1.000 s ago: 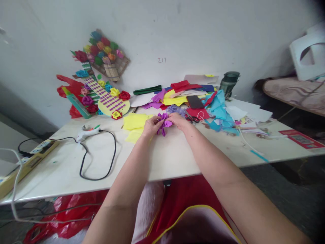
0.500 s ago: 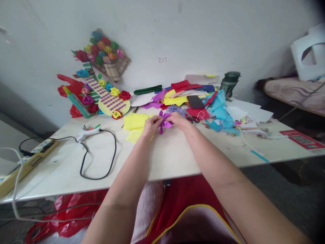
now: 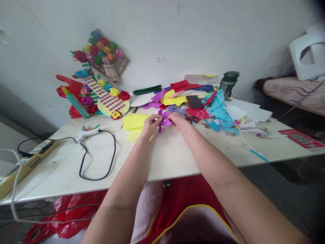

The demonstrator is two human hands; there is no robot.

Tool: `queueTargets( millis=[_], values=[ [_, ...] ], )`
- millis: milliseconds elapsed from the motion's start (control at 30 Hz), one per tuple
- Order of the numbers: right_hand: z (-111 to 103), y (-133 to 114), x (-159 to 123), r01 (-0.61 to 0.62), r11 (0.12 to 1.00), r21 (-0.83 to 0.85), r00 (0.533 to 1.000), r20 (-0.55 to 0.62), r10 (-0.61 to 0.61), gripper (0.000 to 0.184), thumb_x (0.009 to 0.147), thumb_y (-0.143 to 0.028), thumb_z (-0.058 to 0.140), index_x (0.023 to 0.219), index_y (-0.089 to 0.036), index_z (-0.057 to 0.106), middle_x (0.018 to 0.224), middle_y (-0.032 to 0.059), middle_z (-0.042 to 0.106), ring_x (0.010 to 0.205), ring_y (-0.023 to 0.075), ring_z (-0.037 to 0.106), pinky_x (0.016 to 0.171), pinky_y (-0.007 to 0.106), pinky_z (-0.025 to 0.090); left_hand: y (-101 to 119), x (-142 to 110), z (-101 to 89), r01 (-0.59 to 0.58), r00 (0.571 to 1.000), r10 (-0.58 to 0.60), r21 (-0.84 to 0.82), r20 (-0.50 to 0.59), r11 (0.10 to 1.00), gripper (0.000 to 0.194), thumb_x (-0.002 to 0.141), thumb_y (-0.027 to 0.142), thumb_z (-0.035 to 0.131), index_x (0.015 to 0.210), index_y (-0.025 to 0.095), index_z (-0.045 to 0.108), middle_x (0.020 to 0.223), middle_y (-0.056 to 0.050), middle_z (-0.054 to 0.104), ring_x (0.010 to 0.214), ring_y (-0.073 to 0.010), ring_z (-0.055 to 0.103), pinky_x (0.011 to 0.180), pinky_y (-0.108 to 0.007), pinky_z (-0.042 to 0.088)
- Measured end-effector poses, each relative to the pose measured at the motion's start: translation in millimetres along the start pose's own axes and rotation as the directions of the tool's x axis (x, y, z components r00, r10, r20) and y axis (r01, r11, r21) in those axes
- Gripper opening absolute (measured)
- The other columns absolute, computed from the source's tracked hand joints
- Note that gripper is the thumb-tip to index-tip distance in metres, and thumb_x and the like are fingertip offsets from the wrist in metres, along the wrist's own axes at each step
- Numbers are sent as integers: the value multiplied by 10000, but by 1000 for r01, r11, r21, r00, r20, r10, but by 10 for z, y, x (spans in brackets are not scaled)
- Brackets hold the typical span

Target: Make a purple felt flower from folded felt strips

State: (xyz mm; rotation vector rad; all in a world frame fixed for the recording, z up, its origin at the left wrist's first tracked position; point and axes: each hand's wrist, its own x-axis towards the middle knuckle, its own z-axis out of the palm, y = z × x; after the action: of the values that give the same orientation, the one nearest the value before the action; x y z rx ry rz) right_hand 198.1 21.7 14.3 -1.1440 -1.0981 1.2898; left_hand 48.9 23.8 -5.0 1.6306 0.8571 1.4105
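Note:
Between my two hands is a purple paper flower (image 3: 165, 121), held just above the white table (image 3: 175, 152). My left hand (image 3: 151, 124) pinches its left side between thumb and fingers. On the other side my right hand (image 3: 178, 121) is closed on the petals, with its fingertips partly hidden. Yellow crepe paper (image 3: 133, 122) lies beside and partly under my left hand. Black-handled scissors (image 3: 193, 119) rest to the right of my right hand, and a tangle of lavender strands (image 3: 175, 109) sits just behind the flower.
A glue gun (image 3: 87, 133) with a looped black cord lies at left, near a power strip (image 3: 27, 166). Flower-covered crafts (image 3: 113, 105) and a glue bottle (image 3: 78, 104) stand at back left. Coloured paper (image 3: 175, 100), a phone (image 3: 195, 102) and a dark bottle (image 3: 229, 83) are at the back.
My hands keep hold of the purple flower and have shifted only slightly. Its petals look a little turned, and the whole view has moved a touch.

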Motion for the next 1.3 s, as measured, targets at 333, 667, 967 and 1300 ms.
queueTargets(
  millis=[333,667,967,1300],
  values=[
    [-5,35,6,-32,997,64,995,94,26,92,532,-178,668,600,-156,610,520,-22,589,535,103,507,519,223,413,14,6,11,24,999,-27,-99,-24,995,356,576,435,787,754,145,683,751,-19,630,576,-64,497,538,-201,433],
    [-9,53,36,53,999,-5,997,60,-53,115,513,-129,655,626,-149,670,538,-15,622,551,111,543,550,226,414,113,-26,15,150,988,-146,-87,53,985,465,535,528,784,758,146,642,597,27,575,502,-62,484,493,-196,410],
    [-9,79,18,165,972,-167,979,145,-141,118,553,-191,661,649,-125,680,514,-35,584,479,72,430,487,208,310,115,-20,-24,173,983,-170,-40,68,984,446,554,532,777,654,149,570,548,33,521,471,-60,432,461,-206,319],
    [34,22,-53,78,991,-107,996,45,-74,112,520,-205,688,589,-137,633,537,-36,589,523,82,480,546,224,361,73,-2,-32,159,984,-155,-44,85,986,419,524,453,810,672,153,560,569,40,517,492,-66,447,479,-208,352]
  ],
)
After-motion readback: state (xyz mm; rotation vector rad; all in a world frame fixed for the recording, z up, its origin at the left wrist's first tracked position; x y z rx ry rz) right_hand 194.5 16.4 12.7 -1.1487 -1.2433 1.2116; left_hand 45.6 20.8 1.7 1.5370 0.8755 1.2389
